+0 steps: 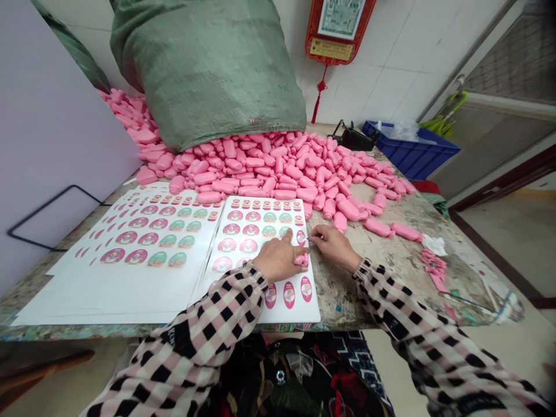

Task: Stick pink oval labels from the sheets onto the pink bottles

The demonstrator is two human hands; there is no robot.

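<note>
Beneath the left hand (280,258) lies a sticker sheet (259,238) — index finger stretched across it, other fingers curled about a small pink piece (300,260). Just beside it, the right hand (335,248) pinches a thin dark item (308,239), too small to identify — and beyond both hands, a pink heap (269,168) covers the surface (393,252).

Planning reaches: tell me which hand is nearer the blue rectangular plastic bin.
Right. The right hand, beside the white sticker sheet, sits in front and left of the bin; the left hand, over the sheet, is farther left.
</note>
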